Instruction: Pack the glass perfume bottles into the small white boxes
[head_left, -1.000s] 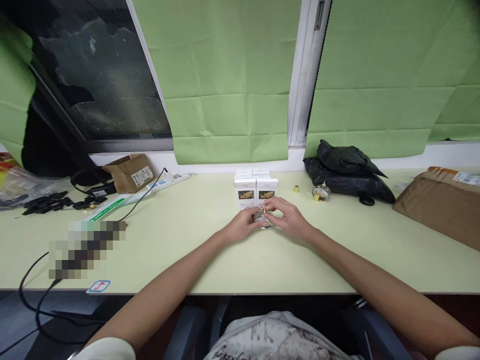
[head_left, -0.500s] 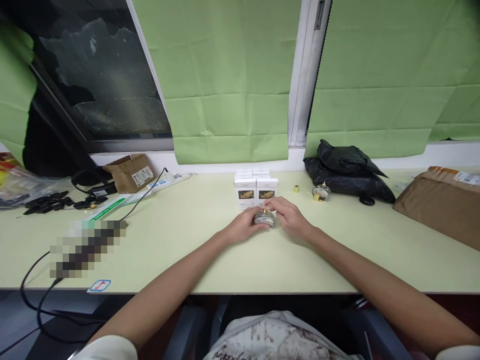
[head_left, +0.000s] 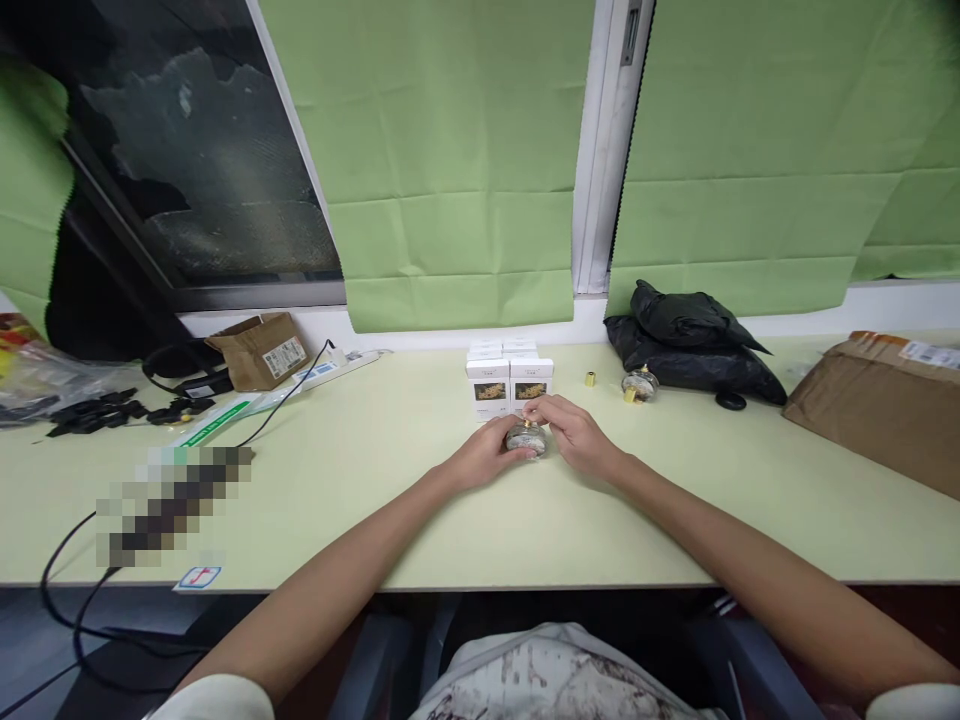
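A small round glass bottle (head_left: pixel 524 438) with a gold top stands on the pale green table (head_left: pixel 360 470), just in front of a stack of white boxes (head_left: pixel 508 382). My left hand (head_left: pixel 484 452) is wrapped round the bottle's left side. My right hand (head_left: pixel 574 432) pinches the gold top with its fingertips. A second similar glass bottle (head_left: pixel 636 383) lies further right, with a loose gold cap (head_left: pixel 590 379) beside it.
A black plastic bag (head_left: pixel 694 345) lies at the back right, and a brown paper parcel (head_left: pixel 877 400) at the far right. On the left are a small cardboard box (head_left: pixel 262 348), a white power strip (head_left: pixel 330 365), black cables (head_left: pixel 112 408) and a blurred object (head_left: pixel 169 495).
Both hands stay on the bottle; my right fingers have shifted slightly on its gold top. The view has tilted a little.
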